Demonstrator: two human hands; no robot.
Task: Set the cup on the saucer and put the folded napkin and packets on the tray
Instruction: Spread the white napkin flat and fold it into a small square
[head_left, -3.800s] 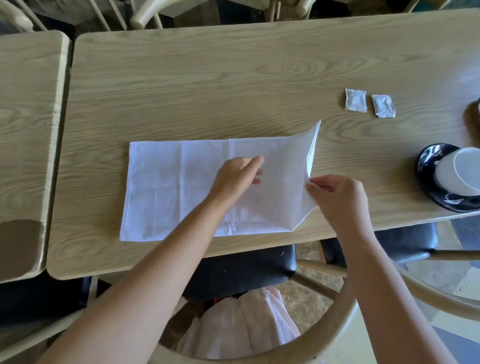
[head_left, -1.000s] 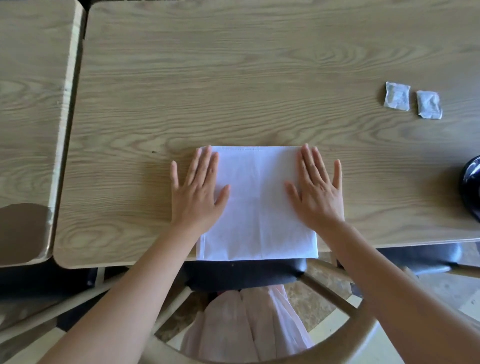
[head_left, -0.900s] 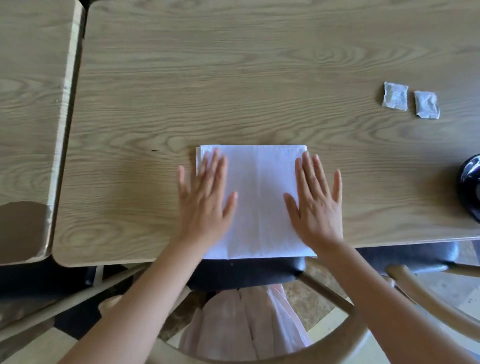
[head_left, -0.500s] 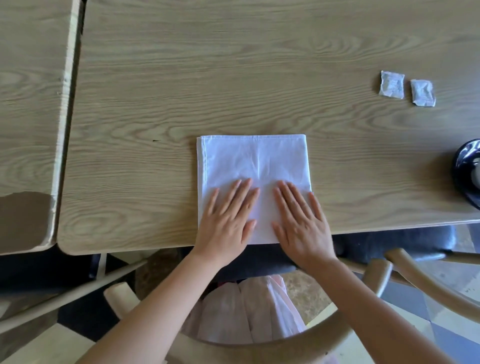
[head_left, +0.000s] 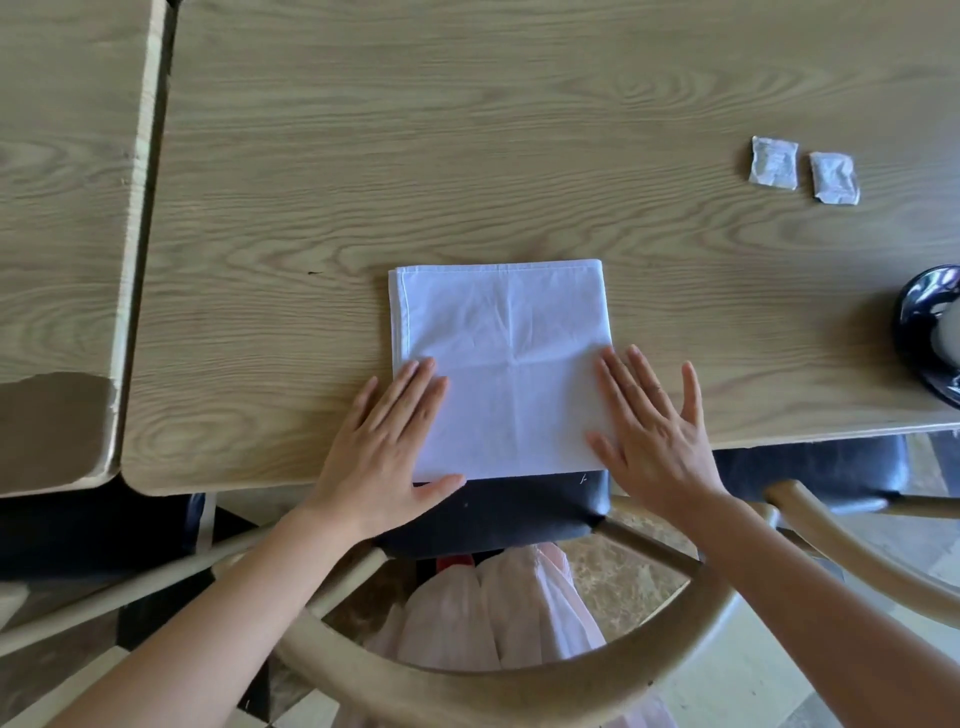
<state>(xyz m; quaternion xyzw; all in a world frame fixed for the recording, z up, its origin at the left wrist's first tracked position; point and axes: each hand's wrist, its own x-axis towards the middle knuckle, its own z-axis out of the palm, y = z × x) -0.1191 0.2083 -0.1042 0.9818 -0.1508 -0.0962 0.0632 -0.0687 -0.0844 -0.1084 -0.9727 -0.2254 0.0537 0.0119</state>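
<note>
A white napkin (head_left: 501, 364), folded into a square, lies flat at the table's near edge. My left hand (head_left: 387, 447) rests flat with fingers spread on its lower left corner. My right hand (head_left: 649, 431) lies flat on its lower right edge, fingers apart. Neither hand holds anything. Two small white packets (head_left: 773, 162) (head_left: 834, 177) lie side by side at the far right of the table. At the right frame edge a black saucer (head_left: 922, 317) shows, with part of a white cup (head_left: 949, 335) on it. No tray is in view.
The wooden table (head_left: 467, 156) butts against a second table (head_left: 62, 208) on the left, with a narrow gap between them. A wooden chair with a dark seat (head_left: 498, 512) stands under the near edge. Another chair arm (head_left: 852, 540) is at lower right.
The napkin went from a long half-open sheet to a folded square. Both hands then slid down it and have moved from its middle out to its lower corners.
</note>
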